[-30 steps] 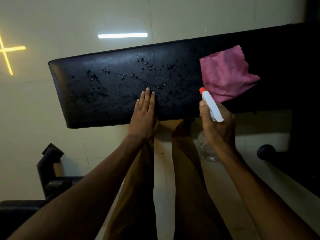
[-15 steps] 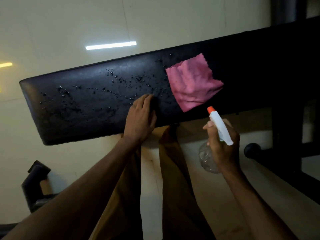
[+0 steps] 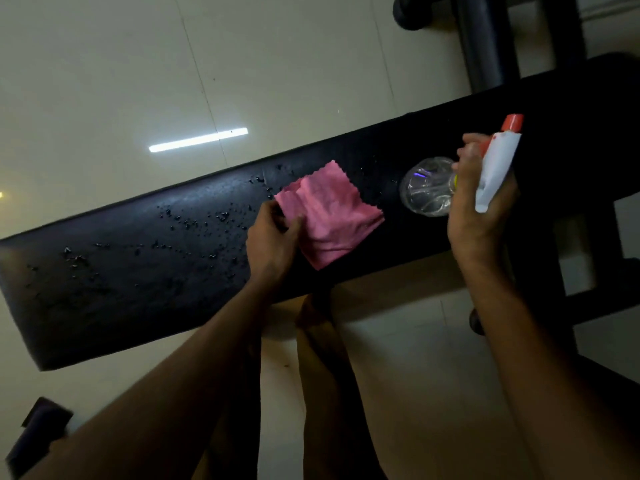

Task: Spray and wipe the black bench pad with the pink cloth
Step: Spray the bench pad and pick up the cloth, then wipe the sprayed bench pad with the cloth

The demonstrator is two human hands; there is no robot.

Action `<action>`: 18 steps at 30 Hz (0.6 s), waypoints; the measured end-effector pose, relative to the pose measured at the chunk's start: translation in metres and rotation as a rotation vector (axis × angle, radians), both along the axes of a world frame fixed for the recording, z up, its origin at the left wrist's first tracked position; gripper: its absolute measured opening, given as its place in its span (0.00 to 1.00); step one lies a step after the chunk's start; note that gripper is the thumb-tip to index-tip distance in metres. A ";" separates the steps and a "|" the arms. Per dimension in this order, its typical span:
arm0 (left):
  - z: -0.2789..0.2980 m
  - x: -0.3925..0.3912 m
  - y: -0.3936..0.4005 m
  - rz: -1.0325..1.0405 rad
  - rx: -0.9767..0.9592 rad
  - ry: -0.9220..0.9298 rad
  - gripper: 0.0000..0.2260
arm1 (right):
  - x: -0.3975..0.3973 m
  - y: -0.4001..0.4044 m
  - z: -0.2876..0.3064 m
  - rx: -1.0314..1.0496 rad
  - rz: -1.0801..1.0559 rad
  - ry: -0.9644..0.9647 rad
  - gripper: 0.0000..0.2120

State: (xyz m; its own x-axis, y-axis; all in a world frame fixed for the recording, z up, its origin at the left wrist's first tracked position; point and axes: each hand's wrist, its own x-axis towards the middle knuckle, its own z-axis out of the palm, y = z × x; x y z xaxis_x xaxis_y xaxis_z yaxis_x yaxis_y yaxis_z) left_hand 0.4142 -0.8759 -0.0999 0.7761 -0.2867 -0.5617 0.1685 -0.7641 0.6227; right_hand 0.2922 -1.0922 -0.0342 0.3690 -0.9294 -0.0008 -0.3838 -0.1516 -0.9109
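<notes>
The black bench pad (image 3: 131, 278) runs across the view from lower left to upper right, with water droplets scattered over its left and middle surface. A folded pink cloth (image 3: 332, 213) lies on the pad near its middle. My left hand (image 3: 272, 237) pinches the cloth's left edge between thumb and fingers. My right hand (image 3: 474, 206) holds a clear spray bottle (image 3: 429, 187) with a white trigger head and orange nozzle, tilted sideways above the right part of the pad.
Pale floor tiles (image 3: 104, 81) with a bright light reflection lie beyond the pad. Dark metal bench frame posts (image 3: 485, 39) stand at the upper right and right. My legs (image 3: 322, 375) are below the pad's near edge. A dark object (image 3: 38, 431) sits at the lower left.
My left hand slid right along the pad from its flat resting spot and took hold of the cloth's edge. My right hand raised the spray bottle up over the pad.
</notes>
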 end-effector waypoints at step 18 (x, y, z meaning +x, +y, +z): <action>0.025 -0.009 0.014 0.078 -0.262 0.222 0.12 | -0.049 0.032 -0.028 0.165 -0.079 0.212 0.30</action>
